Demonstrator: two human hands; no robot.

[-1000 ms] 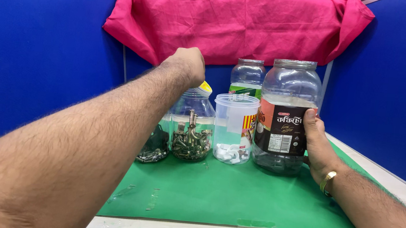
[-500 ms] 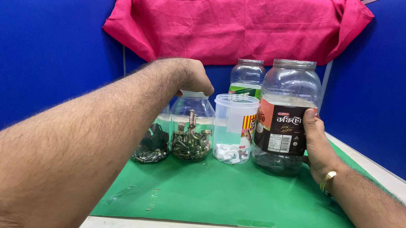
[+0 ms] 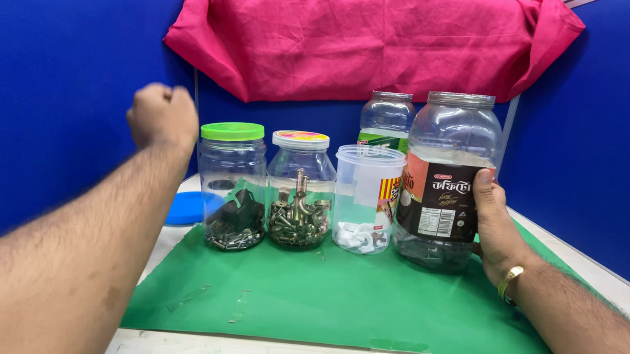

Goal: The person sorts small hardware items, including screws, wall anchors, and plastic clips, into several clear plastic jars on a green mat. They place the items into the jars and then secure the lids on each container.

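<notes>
My right hand (image 3: 496,233) grips the side of a large clear plastic jar (image 3: 447,178) with a dark and orange label; the jar stands open-topped on the green mat (image 3: 341,303) at the right. My left hand (image 3: 162,115) is a closed fist raised in the air at the left, above and left of a jar with a green lid (image 3: 230,184); nothing shows in the fist. Between the two stand a jar with a multicoloured lid (image 3: 297,191) full of metal bolts and a clear tub (image 3: 365,197) with small white pieces.
A second clear jar (image 3: 387,118) stands behind the tub. A blue lid (image 3: 187,207) lies on the table left of the green-lidded jar. Blue partition walls close in both sides, and a pink cloth (image 3: 367,36) hangs across the back. A person stands behind it.
My left arm has swung left, away from in front of the jars, uncovering the two lidded jars. My right hand has stayed on the large jar.
</notes>
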